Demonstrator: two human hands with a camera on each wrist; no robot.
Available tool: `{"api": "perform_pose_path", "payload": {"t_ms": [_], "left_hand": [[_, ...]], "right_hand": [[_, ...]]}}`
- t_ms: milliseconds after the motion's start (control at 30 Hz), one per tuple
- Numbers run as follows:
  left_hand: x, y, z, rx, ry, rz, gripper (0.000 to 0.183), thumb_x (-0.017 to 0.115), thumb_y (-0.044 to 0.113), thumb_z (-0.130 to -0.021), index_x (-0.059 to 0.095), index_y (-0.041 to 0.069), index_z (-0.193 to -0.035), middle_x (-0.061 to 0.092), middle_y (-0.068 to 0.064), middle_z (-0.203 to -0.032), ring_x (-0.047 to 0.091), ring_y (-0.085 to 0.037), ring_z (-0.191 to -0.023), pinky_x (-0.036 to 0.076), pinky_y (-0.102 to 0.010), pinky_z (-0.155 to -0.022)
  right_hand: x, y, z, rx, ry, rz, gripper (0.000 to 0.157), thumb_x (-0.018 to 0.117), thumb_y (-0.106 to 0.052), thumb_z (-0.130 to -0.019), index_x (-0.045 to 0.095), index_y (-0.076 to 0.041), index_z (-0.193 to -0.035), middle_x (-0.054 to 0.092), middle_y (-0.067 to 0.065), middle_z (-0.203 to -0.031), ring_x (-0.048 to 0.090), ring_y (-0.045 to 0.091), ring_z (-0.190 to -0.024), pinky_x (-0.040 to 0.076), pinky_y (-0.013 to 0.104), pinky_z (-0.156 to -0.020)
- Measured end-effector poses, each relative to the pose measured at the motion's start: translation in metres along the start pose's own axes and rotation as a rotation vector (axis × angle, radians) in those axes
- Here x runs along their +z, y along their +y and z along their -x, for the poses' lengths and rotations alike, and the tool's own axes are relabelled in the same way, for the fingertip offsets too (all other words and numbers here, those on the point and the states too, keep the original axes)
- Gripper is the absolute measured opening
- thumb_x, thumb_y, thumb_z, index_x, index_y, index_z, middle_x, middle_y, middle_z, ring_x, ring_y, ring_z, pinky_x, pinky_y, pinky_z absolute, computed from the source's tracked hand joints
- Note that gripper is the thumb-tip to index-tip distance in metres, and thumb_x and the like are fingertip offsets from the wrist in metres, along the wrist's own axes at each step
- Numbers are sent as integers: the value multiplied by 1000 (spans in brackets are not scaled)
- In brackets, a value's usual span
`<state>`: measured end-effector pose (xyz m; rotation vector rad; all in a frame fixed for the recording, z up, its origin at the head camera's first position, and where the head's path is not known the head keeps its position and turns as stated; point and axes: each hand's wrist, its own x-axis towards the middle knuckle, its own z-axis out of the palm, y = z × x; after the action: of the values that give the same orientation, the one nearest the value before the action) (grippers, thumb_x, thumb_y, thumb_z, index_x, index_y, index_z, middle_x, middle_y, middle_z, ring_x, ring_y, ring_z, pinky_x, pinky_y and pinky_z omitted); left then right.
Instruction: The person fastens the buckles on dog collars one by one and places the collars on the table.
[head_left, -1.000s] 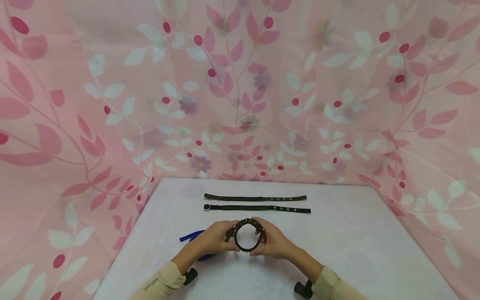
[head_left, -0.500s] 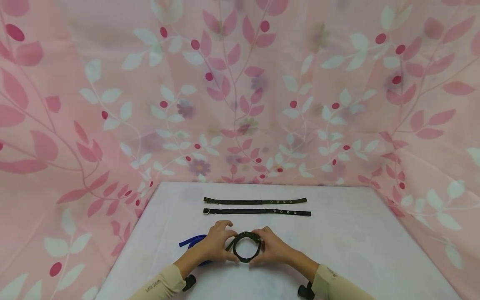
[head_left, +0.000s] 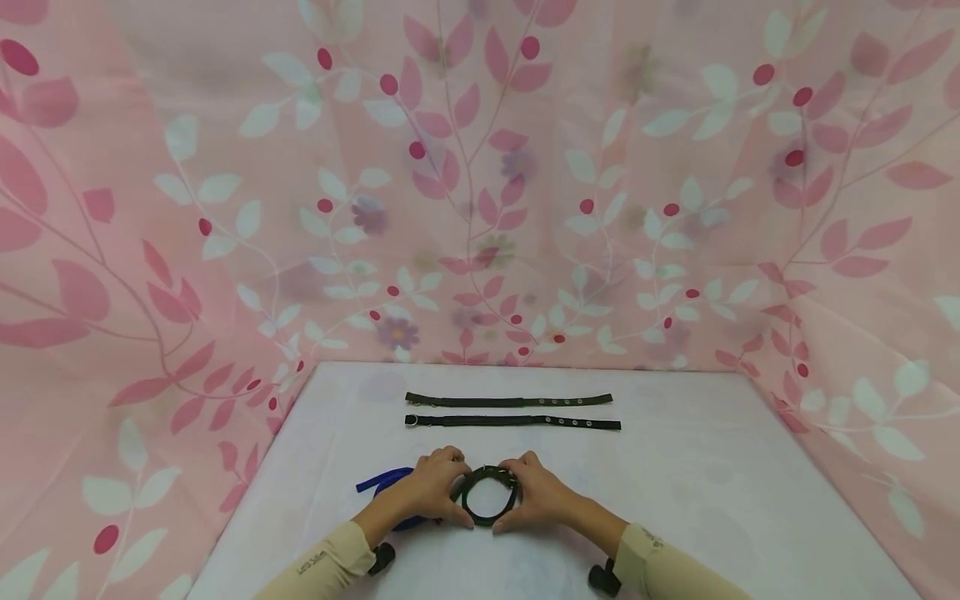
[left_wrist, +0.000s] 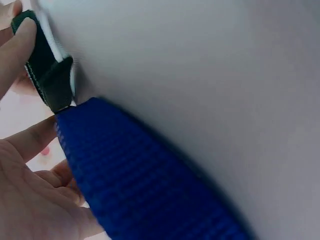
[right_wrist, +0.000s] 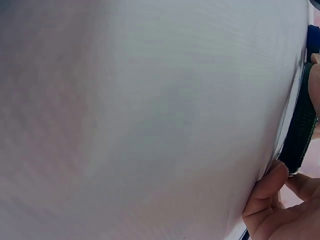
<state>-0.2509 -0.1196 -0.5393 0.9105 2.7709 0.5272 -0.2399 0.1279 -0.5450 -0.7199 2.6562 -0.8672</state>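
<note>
A dark green pet collar (head_left: 484, 522), buckled into a ring, stands low over the white table between my hands. My left hand (head_left: 433, 487) grips its left side, thumb near and fingers on the far side. From the right, my right hand (head_left: 542, 493) holds the other side near the buckle. In the left wrist view, a thumb presses on the green webbing (left_wrist: 56, 87). A coiled blue strap (head_left: 386, 482) lies beside my left hand and is partly hidden behind it. It fills much of the left wrist view as ribbed blue webbing (left_wrist: 135, 175).
Farther back, two dark straps lie straight and side by side: the rear strap (head_left: 487, 402) and the front strap (head_left: 480, 421). Both have metal eyelets toward the right end. Pink leaf-patterned cloth (head_left: 480, 208) walls in the back and sides of the white table (head_left: 675, 492).
Both hands have come down toward the table with the ring-shaped collar, then shifted slightly left. The blue strap and the two straight straps stay where they were.
</note>
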Motion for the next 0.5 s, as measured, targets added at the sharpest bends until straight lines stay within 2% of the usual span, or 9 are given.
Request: {"api": "perform_pose_path", "payload": {"t_ms": [133,300,433,500], "left_hand": [[1,-1,-1,-12,7,-8,74,86,56,-66,66,12,-123,55,-10,-127,50,-30,-119,43,-55,-93],[3,-2,-2,-15,11,-32,74,85,56,-68,66,13,-124,56,-10,-127,50,-28,-119,44,-54,-95],[2,-2,1,-26,7,-33,78,82,60,-70,63,12,-129,55,-11,-129,51,-29,-120,45,-55,-96],[-1,-3,5,-34,15,-2,82,79,62,-72,59,12,-134,54,-12,-132,50,-30,-122,45,-56,-98]], "right_hand": [[0,-3,-1,19,1,31,94,87,-57,-64,51,-11,-139,44,3,-115,49,12,-94,48,30,-84],[-3,-5,0,23,-7,49,97,89,-54,-64,49,-10,-140,44,4,-117,51,13,-98,49,33,-89],[-6,-6,3,20,-18,28,109,90,-51,-64,38,-7,-148,45,10,-124,52,16,-105,49,39,-93],[-7,-6,5,24,-20,17,115,89,-53,-64,31,-6,-152,44,14,-127,52,18,-105,50,40,-92]]}}
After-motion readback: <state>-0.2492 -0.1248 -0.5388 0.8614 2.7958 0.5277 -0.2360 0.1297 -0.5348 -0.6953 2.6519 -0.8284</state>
